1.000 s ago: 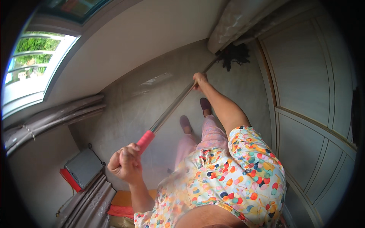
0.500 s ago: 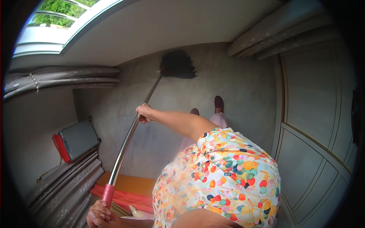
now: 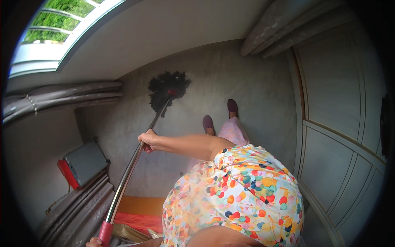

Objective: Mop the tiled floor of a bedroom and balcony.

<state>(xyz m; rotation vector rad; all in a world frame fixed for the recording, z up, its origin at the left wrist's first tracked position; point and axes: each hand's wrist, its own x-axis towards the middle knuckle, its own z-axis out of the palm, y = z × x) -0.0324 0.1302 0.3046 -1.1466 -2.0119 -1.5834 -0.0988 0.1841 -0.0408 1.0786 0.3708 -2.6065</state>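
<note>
A mop (image 3: 170,91) with black strands and a red centre rests on the grey floor, its strands fanned out around the centre. Its shiny metal pole slants down to the lower left and ends in a pink grip. Around the middle of the pole my right hand (image 3: 148,140) is closed, the arm reaching across from a flower-patterned sleeve. At the picture's lower edge my left hand (image 3: 94,242) is closed on the pink grip; most of this hand is cut off by the frame.
My slippered feet (image 3: 208,123) stand right of the mop. Tied curtains (image 3: 70,92) hang under the window at left, more curtains (image 3: 288,31) at the far right. A grey panelled cabinet (image 3: 329,119) lines the right; a grey case with a red side (image 3: 86,162) stands at left.
The mop head has moved left and nearer to me, and its strands have spread from a bunch into a wide fan. Both hands have shifted left and nearer with the pole.
</note>
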